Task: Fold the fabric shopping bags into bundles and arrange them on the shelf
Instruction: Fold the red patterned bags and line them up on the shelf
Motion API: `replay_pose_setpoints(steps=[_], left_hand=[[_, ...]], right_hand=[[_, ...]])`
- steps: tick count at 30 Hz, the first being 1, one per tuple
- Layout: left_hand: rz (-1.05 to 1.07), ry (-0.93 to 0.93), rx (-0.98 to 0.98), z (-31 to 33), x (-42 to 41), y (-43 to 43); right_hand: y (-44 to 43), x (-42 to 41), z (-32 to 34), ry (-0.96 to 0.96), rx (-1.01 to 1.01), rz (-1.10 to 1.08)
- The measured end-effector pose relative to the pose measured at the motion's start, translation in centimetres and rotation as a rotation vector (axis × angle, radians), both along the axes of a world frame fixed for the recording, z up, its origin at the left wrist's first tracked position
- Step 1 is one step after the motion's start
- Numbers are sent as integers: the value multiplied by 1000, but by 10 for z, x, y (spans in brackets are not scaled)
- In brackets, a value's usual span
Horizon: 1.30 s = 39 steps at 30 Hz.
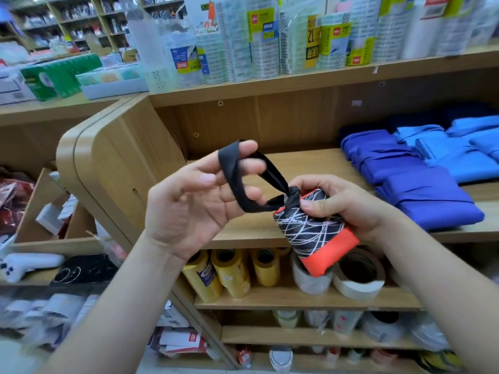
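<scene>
Rolled bag bundle gripped by right hand, left hand half open, strap looped over fingers, blue bags at 2 o'clock

Pale wooden shelving with rounded end panel, further racks behind.

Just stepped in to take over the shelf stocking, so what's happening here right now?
A person is tying off a folded shopping bag. The right hand grips the rolled black, white-lined bundle with orange trim, held in the air in front of the shelf. The black strap, knotted at one end of the bundle, loops over fingers of the left hand. Folded blue bags already lie on the shelf's right side; this bundle is not yet placed.
</scene>
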<state>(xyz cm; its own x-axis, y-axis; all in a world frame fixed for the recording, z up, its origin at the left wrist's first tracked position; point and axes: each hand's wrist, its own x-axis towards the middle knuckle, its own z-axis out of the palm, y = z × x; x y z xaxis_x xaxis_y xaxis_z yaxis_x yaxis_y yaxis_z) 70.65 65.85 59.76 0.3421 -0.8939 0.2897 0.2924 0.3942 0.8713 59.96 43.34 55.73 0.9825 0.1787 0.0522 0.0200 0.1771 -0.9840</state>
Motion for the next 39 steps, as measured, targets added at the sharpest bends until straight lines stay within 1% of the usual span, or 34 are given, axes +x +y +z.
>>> replay_pose_setpoints(steps=[2, 3, 4, 6, 8, 10, 11, 12, 13, 14, 17, 18, 20, 21, 22, 24, 25, 26, 27, 28, 29, 30, 31, 32, 33, 34, 35, 37, 38, 39], left_hand=[[17, 47, 43, 0, -2, -4], [15, 51, 78, 0, -3, -6], [7, 49, 114, 0, -2, -8], [-8, 35, 178, 0, 1, -10], [-16, 40, 210, 0, 2, -14], [-29, 45, 222, 1, 0, -19], [-41, 44, 218, 3, -1, -23], [-51, 43, 204, 6, -3, -25], [-52, 55, 179, 8, -5, -28], [-40, 91, 147, 9, -6, -30], [106, 290, 90, 2, -11, -32], [171, 349, 107, -3, -13, -32], [300, 405, 207, -10, -17, -31], [363, 388, 271, -12, -17, -29], [420, 331, 329, -12, -16, -28], [503, 139, 373, -11, -10, -24], [546, 13, 367, -8, -7, -19], [585, -171, 347, -3, -4, -12], [584, -424, 324, 4, -1, -6], [518, -707, 325, 10, 0, -2], [441, -1001, 368, 15, -1, -1], [415, -1301, 400, 17, -2, -2], [440, -1550, 383, 15, -2, -6], [473, -1702, 336, 14, -3, -11], [487, -1732, 296, 13, -4, -15], [470, -1642, 273, 12, -4, -17], [416, -1429, 295, 14, -5, -18], [291, -907, 328, 18, -3, -18], [260, -710, 299, 18, -2, -19], [237, -559, 261, 16, -3, -20]], right_hand=[[2, -3, 0, 9, 16, 49], [2, -7, 2, 12, -33, 43], [2, -11, 7, 6, -129, 16], [5, -19, 19, -68, -428, -56], [11, -24, 29, -157, -846, -89], [21, -24, 34, -200, -1282, -108], [27, -22, 34, -217, -1408, -146], [30, -21, 34, -244, -1446, -193], [32, -20, 32, -278, -1421, -241], [32, -20, 31, -323, -1351, -290], [22, -20, 26, -412, -1111, -406], [19, -20, 24, -429, -1052, -419], [15, -19, 20, -397, -888, -382], [14, -19, 18, -351, -776, -345], [15, -19, 16, -305, -653, -314], [14, -19, 12, -214, -422, -301], [12, -19, 10, -162, -319, -302], [11, -19, 10, -114, -237, -291], [9, -19, 10, -74, -185, -263], [8, -20, 10, -47, -156, -213], [6, -21, 10, -23, -137, -156], [4, -21, 9, -1, -118, -106], [1, -22, 9, 22, -91, -67], [-2, -21, 9, 38, -70, -32], [-4, -21, 9, 44, -67, 6], [-6, -21, 8, 42, -69, 47], [-8, -21, 7, 43, -61, 82], [-11, -21, 4, 50, 8, 135], [-12, -21, 2, 46, 61, 174], [-12, -20, 0, 43, 112, 218]])
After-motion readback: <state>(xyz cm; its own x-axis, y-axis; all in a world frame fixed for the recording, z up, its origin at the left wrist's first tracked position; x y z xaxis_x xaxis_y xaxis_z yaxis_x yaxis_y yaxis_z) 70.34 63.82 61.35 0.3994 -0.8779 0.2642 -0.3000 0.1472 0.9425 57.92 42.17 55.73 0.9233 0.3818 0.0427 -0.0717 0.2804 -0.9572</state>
